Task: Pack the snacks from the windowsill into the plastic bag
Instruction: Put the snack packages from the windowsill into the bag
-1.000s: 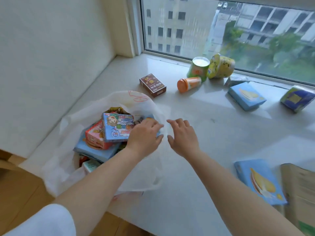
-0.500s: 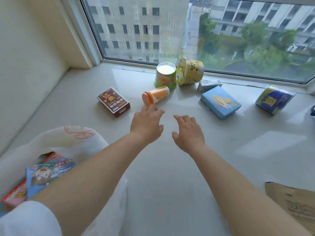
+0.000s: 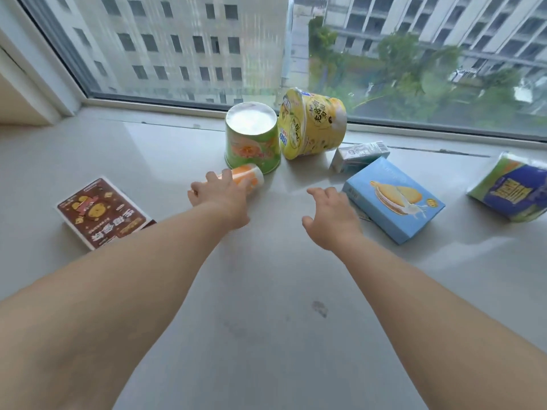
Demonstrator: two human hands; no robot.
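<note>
The pale windowsill [image 3: 154, 149] runs under the window and carries every snack in view. Farthest back, a yellow noodle bowl [image 3: 313, 122] lies tipped on its side, touching an upside-down green cup [image 3: 251, 139]. To the right lie a light blue biscuit box [image 3: 393, 199] and, near the edge, a green-and-blue packet [image 3: 512, 190]; a brown card box [image 3: 102, 213] lies flat at the left. A small white carton [image 3: 356, 155] sits between bowl and biscuit box. The left hand [image 3: 220, 198] reaches onto a small orange bottle [image 3: 247, 177] lying on its side just before the green cup, fingers spread over it, the grip not plainly closed. The right hand [image 3: 331, 217] hovers wide and holds nothing, just beside the biscuit box.
</note>
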